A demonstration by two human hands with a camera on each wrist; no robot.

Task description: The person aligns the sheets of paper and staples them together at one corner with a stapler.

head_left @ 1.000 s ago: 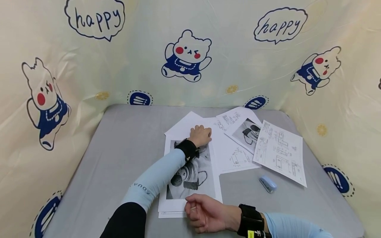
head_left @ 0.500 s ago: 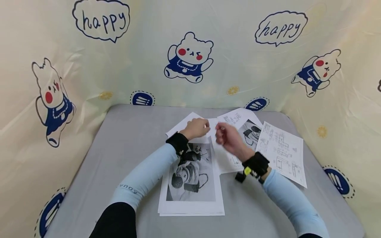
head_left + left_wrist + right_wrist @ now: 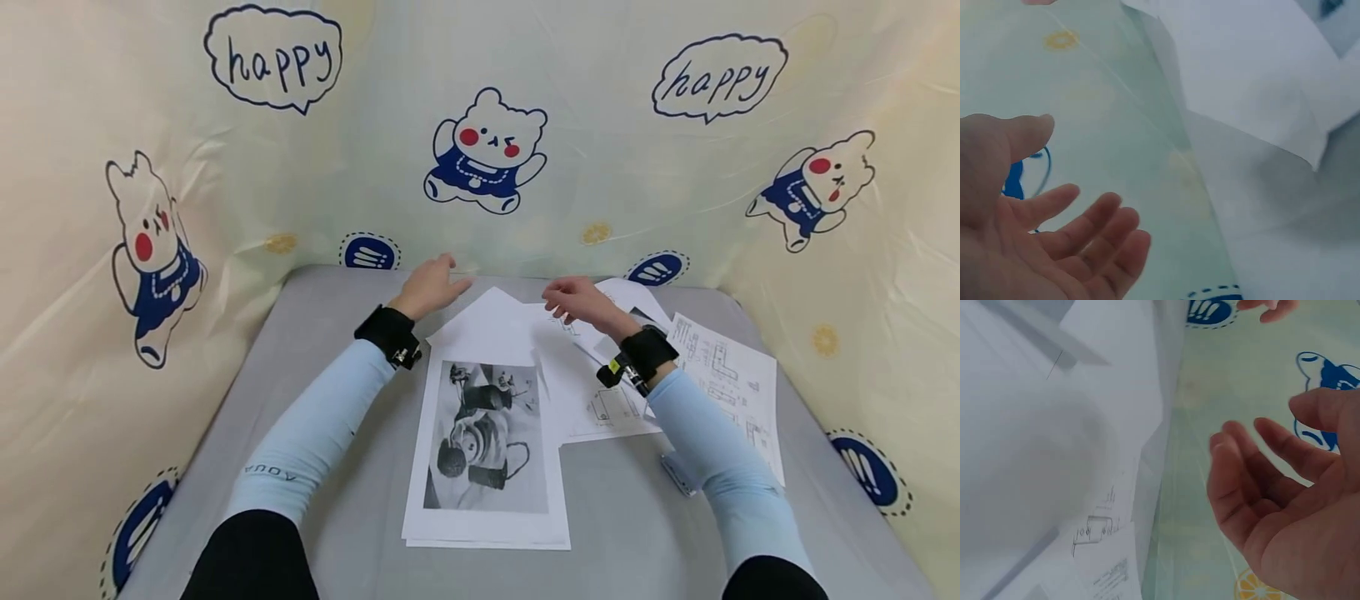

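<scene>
On a grey tabletop (image 3: pixel 345 483): loose printed sheets, one blue stapler, a person's two hands raised near the far edge.
Picture sheet (image 3: pixel 487 437), black-and-white print, front and centre, the edge of another sheet showing below it; white sheet (image 3: pixel 487 321), corner pointing to the back, just behind; drawing sheet (image 3: pixel 611 412), line diagrams, to the right, partly covered; second drawing sheet (image 3: pixel 723 362), far right, crossed by the right sleeve (image 3: pixel 720 450); blue stapler (image 3: pixel 678 473), beside that sleeve and partly hidden by it. Left hand (image 3: pixel 429 288): beyond the papers' left side, fingers spread and released, thumb apart. Right hand (image 3: pixel 587 302): above the rear sheets, fingers loosely bent, grasping nothing. Black strap on each wrist.
</scene>
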